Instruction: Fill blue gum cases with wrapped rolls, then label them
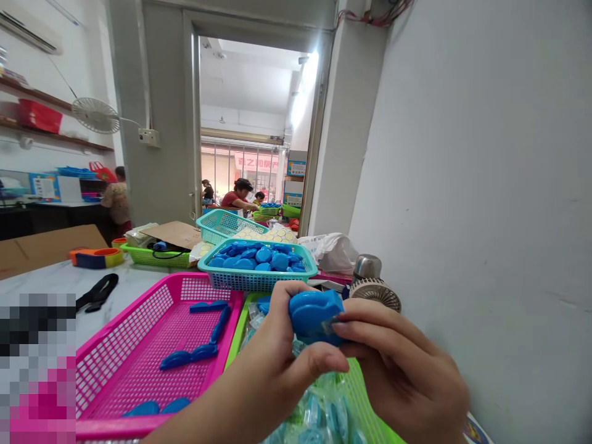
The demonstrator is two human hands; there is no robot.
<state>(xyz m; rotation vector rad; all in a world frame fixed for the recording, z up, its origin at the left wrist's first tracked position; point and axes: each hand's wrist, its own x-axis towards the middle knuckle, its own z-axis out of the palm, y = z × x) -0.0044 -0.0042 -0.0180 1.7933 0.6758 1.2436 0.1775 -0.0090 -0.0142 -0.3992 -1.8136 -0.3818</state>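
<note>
A rounded, glossy blue plastic piece (314, 311) is held up in front of me between both hands. My left hand (277, 351) grips its left side, fingers curled behind it and thumb stretched out below. From the right, my right hand (407, 364) pinches the piece's right edge with its fingertips, where a small clear patch shows. Below the hands lies a green basket (370, 394) with several blue pieces in clear plastic bags (319, 413). To the left, a pink basket (134, 370) holds several loose blue pieces (203, 351). What the piece's underside looks like is hidden.
Behind the hands, a teal basket (259, 282) is heaped with blue pieces. A small fan (374, 293) and a metal flask (367, 268) stand at right, near the white wall (485, 185). A tape dispenser (96, 258) sits at left. Other people (237, 196) are beyond the doorway.
</note>
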